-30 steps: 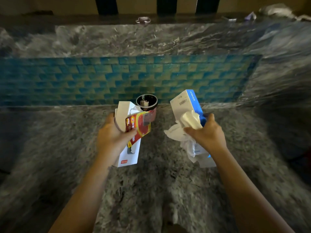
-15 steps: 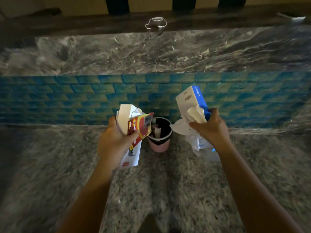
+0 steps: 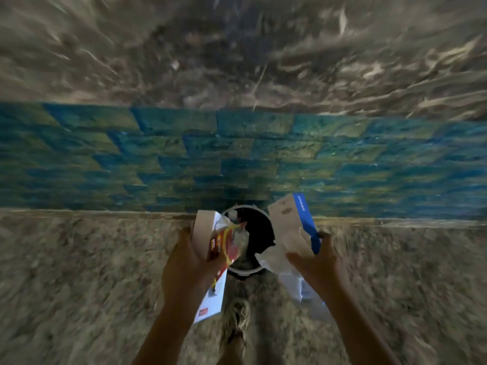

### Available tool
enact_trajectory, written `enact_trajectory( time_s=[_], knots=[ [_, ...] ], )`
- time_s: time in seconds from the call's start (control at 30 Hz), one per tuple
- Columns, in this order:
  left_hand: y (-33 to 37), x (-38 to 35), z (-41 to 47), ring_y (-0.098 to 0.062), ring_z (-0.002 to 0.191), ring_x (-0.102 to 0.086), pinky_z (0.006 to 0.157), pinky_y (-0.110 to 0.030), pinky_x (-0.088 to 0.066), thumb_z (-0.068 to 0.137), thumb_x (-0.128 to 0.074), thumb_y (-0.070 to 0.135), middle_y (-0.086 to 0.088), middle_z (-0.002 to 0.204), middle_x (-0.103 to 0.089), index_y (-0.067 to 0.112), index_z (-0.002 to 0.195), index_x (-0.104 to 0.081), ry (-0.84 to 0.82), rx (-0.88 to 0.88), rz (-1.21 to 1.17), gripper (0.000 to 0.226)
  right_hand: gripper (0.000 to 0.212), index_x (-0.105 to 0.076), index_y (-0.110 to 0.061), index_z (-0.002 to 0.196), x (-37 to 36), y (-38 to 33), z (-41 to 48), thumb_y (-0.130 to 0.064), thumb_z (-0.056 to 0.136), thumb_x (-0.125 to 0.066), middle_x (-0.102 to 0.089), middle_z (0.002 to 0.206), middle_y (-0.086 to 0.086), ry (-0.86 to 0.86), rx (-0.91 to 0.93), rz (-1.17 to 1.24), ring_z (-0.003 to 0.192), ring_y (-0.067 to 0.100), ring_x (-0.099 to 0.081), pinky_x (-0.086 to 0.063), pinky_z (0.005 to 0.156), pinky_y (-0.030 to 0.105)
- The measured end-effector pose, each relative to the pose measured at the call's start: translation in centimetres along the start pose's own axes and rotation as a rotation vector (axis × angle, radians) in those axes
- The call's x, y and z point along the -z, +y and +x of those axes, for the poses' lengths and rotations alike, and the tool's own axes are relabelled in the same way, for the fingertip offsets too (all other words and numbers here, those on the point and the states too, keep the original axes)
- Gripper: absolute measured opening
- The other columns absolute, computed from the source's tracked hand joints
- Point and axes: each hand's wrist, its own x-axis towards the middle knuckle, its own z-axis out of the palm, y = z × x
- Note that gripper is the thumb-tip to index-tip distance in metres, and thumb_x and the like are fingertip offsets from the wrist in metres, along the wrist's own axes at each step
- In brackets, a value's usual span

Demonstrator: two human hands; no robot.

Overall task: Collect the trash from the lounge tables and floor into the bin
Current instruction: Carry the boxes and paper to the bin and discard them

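Observation:
A small round bin (image 3: pixel 259 234) with a dark inside stands on the speckled floor against the blue tiled wall base. My left hand (image 3: pixel 184 267) grips a white box (image 3: pixel 210 299) together with a red and yellow wrapper (image 3: pixel 224 246) at the bin's left rim. My right hand (image 3: pixel 316 262) holds a white and blue box (image 3: pixel 292 222) with crumpled white paper (image 3: pixel 292 283) at the bin's right rim. Both bundles overlap the bin's opening. A few pale scraps lie inside the bin.
The blue tiled band (image 3: pixel 237 159) runs across the view, with grey marble (image 3: pixel 237 48) above it. My foot (image 3: pixel 235 317) stands on the speckled floor (image 3: pixel 79 285) just in front of the bin. The frame is motion-blurred.
The view has tilted down and come closer to the bin. Both hands, still holding their trash, have moved from above and beside the bin to its rim.

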Motion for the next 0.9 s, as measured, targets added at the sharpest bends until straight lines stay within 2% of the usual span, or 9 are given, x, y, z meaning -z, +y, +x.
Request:
enact_trajectory(
  time_s=[0.07,0.17,0.3,0.4,0.5,0.53,0.6,0.67,0.9],
  knots=[
    [-1.0,-2.8,4.3,-0.029,0.105,-0.06,0.086,-0.037,-0.045,0.067,-0.078,0.044,-0.006,0.116,-0.061,0.022,0.125,-0.043,-0.025,0.042,-0.006,0.071,0.058,-0.039,-0.023,0.111,-3.3,0.2,3.9,-0.032,0.065,-0.073,-0.055,0.085,0.0,0.004,-0.029,-0.015,0.075,0.022,-0.057,-0.05,0.066,0.039],
    [-2.8,-6.9,9.3,-0.028,0.102,-0.06,0.083,-0.034,-0.045,0.067,-0.078,0.04,-0.005,0.115,-0.061,0.023,0.118,-0.044,-0.057,0.092,-0.022,0.063,0.064,-0.039,-0.02,0.115,-7.5,1.0,8.8,-0.037,0.063,-0.073,-0.056,0.096,0.003,0.009,-0.044,-0.067,0.086,0.026,-0.057,-0.05,0.073,0.042],
    [-6.0,-11.9,14.6,-0.031,0.103,-0.059,0.077,-0.031,-0.041,0.067,-0.076,0.042,-0.008,0.115,-0.061,0.017,0.122,-0.043,-0.049,0.105,0.028,0.068,0.065,-0.038,-0.02,0.117,-12.1,3.0,14.1,-0.036,0.065,-0.073,-0.055,0.096,0.002,0.01,-0.046,-0.07,0.082,0.024,-0.055,-0.044,0.067,0.034],
    [-8.4,-15.1,17.1,-0.032,0.106,-0.058,0.085,-0.037,-0.046,0.068,-0.075,0.046,-0.01,0.12,-0.058,0.015,0.127,-0.039,-0.054,0.12,0.042,0.076,0.067,-0.037,-0.018,0.121,-15.0,4.7,16.6,-0.038,0.067,-0.073,-0.049,0.101,0.001,-0.012,-0.056,-0.098,0.086,0.022,-0.05,-0.038,0.068,0.03],
    [-10.3,-18.0,18.7,-0.031,0.104,-0.059,0.086,-0.042,-0.049,0.069,-0.075,0.049,-0.011,0.118,-0.058,0.012,0.13,-0.037,-0.073,0.133,0.088,0.082,0.061,-0.038,-0.019,0.115,-17.3,6.3,18.1,-0.035,0.067,-0.073,-0.049,0.101,0.002,-0.04,-0.072,-0.113,0.085,0.022,-0.051,-0.034,0.055,0.025],
    [-10.8,-19.0,19.1,-0.03,0.104,-0.059,0.086,-0.041,-0.049,0.069,-0.075,0.048,-0.011,0.119,-0.058,0.011,0.131,-0.037,-0.07,0.141,0.078,0.082,0.061,-0.038,-0.019,0.115,-18.0,6.7,18.5,-0.034,0.067,-0.073,-0.051,0.102,0.003,-0.043,-0.08,-0.099,0.086,0.024,-0.053,-0.036,0.056,0.026],
    [-11.8,-20.9,20.1,-0.026,0.108,-0.057,0.085,-0.034,-0.048,0.07,-0.076,0.047,-0.009,0.123,-0.057,0.011,0.133,-0.036,-0.066,0.156,0.045,0.082,0.066,-0.037,-0.019,0.121,-19.6,7.3,19.4,-0.035,0.068,-0.073,-0.054,0.109,0.006,-0.041,-0.1,-0.064,0.093,0.026,-0.057,-0.049,0.069,0.035],
    [-12.8,-22.9,21.1,-0.024,0.114,-0.054,0.083,-0.029,-0.043,0.071,-0.076,0.047,-0.008,0.128,-0.053,0.012,0.136,-0.034,-0.083,0.162,0.028,0.086,0.071,-0.035,-0.018,0.125,-21.1,7.8,20.5,-0.039,0.069,-0.073,-0.053,0.115,0.009,-0.035,-0.135,-0.061,0.101,0.029,-0.056,-0.05,0.082,0.044],
    [-14.7,-25.4,23.4,-0.025,0.128,-0.043,0.092,-0.028,-0.036,0.071,-0.076,0.048,-0.01,0.143,-0.041,0.017,0.147,-0.022,-0.206,0.173,0.017,0.099,0.083,-0.031,-0.01,0.132,-23.2,8.9,22.5,-0.046,0.071,-0.074,-0.047,0.128,0.013,-0.057,-0.164,-0.015,0.115,0.031,-0.048,-0.044,0.093,0.049]
  ],
)
